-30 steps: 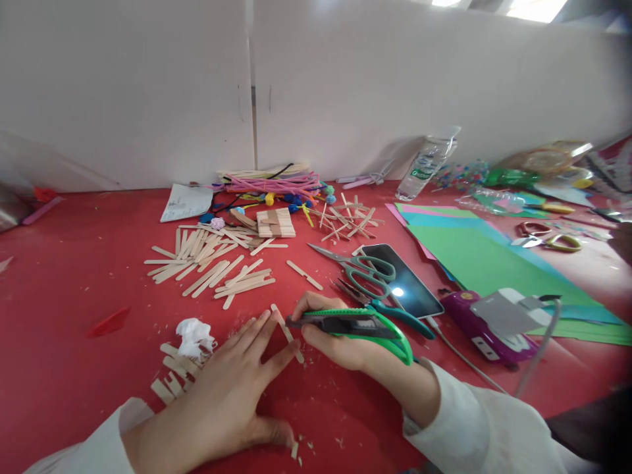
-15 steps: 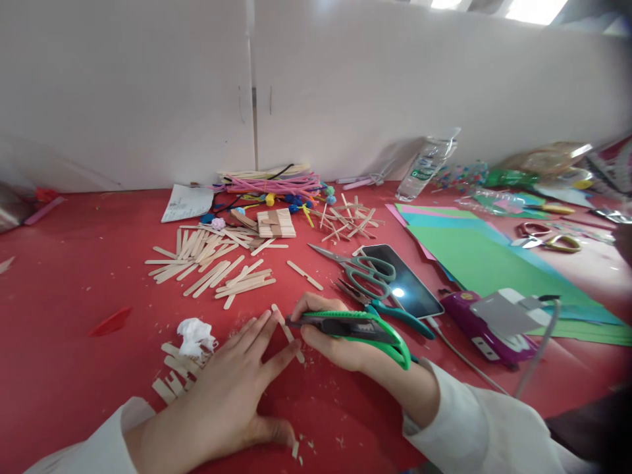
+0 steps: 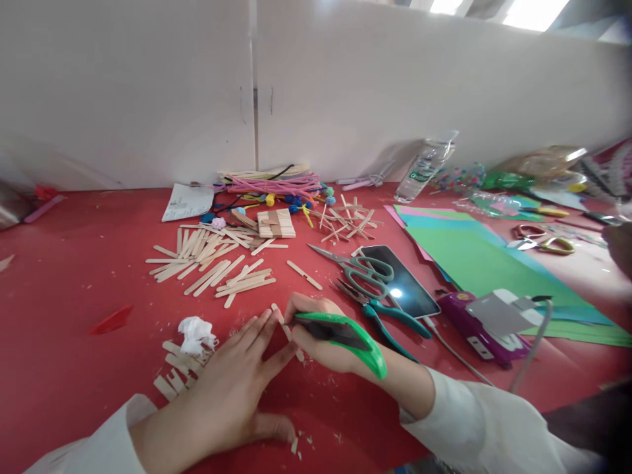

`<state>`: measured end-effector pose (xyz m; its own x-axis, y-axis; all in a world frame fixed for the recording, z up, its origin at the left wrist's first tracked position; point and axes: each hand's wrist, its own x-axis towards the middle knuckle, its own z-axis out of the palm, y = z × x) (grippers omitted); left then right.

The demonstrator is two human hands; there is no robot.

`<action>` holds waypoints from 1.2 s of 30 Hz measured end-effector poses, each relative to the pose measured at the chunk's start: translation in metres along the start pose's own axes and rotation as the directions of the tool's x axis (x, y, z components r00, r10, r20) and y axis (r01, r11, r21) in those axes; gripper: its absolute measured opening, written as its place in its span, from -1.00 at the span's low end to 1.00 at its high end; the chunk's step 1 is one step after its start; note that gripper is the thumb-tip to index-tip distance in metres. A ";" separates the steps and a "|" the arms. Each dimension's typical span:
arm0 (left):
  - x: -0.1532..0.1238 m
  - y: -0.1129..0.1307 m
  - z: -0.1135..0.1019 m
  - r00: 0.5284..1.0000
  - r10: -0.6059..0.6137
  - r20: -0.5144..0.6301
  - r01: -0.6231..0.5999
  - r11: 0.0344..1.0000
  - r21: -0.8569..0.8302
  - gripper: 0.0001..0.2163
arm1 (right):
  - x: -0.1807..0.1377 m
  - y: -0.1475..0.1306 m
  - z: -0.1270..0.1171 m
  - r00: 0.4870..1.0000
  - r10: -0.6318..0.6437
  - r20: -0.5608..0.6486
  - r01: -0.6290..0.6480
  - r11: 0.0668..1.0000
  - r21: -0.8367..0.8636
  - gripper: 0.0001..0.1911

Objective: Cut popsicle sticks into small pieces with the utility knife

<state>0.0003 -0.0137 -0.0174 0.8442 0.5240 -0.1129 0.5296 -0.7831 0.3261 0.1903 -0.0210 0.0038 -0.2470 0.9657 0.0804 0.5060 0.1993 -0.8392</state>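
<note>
My left hand lies spread on the red table, its fingers pressing beside and on a wooden craft stick. My right hand grips a green box cutter, and its tip meets the stick between my hands. The blade itself is hard to make out. Wood shavings and small chips lie around both hands. Under and beyond my left wrist are several cut stick pieces with a crumpled white tissue. A notched stick rests farther up.
Loose craft sticks spread beyond my left hand. Grey scissors, teal pliers and a phone lie to the right. Farther right are coloured paper, a purple device with a cable, and another person's hand.
My right hand has moved slightly left and turned the box cutter, its rear end now lower and closer. My left hand keeps its place. More of the other person's hand shows at right.
</note>
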 end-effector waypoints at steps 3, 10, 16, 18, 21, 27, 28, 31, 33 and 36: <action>0.000 0.000 -0.001 1.000 0.004 0.001 -0.004 1.000 0.004 -0.18 | 0.001 0.000 -0.001 0.999 0.049 0.013 -0.049 0.996 0.075 -0.91; 0.000 0.002 -0.001 0.998 0.008 -0.057 -0.006 0.999 0.046 -0.23 | -0.006 0.012 0.001 1.000 0.022 -0.015 -0.018 0.964 0.266 -0.96; 0.004 -0.001 -0.005 0.935 -0.092 -0.341 0.130 0.987 0.089 -0.57 | -0.001 0.020 0.001 0.991 0.105 -0.076 -0.074 0.941 0.331 -0.92; 0.009 -0.004 -0.007 0.895 -0.157 -0.419 0.212 0.973 0.090 -0.64 | 0.000 0.021 0.002 0.991 0.112 -0.078 -0.078 0.933 0.352 -0.92; 0.018 -0.007 -0.011 0.877 -0.195 -0.440 0.262 0.960 0.097 -0.65 | 0.001 0.022 0.004 0.992 0.089 -0.094 -0.050 0.931 0.361 -0.92; 0.031 -0.002 -0.014 0.822 -0.265 -0.505 0.265 0.962 -0.073 -0.67 | -0.005 0.015 0.001 0.968 0.033 -0.248 0.055 0.938 0.342 -0.92; 0.032 -0.001 -0.014 0.814 -0.287 -0.505 0.242 0.958 -0.155 -0.70 | -0.007 0.012 0.000 0.959 0.007 -0.282 0.087 0.945 0.316 -0.93; 0.034 0.004 -0.012 0.842 -0.376 -0.387 0.134 0.841 -0.525 -0.74 | -0.011 0.006 -0.002 0.945 -0.093 -0.313 0.183 0.944 0.274 -0.95; 0.034 0.006 -0.011 0.876 -0.405 -0.262 0.072 0.647 -0.759 -0.74 | -0.013 0.004 -0.001 0.941 -0.144 -0.305 0.235 0.929 0.287 -0.94; 0.035 0.008 -0.013 0.874 -0.450 -0.183 0.027 0.421 -0.906 -0.72 | -0.012 0.004 0.005 0.929 -0.185 -0.321 0.266 0.936 0.229 -0.92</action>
<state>0.0329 0.0021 -0.0066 0.4847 0.8716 -0.0738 0.1714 -0.0119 0.9851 0.1914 -0.0323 -0.0030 -0.0573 0.9135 0.4028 0.2190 0.4051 -0.8877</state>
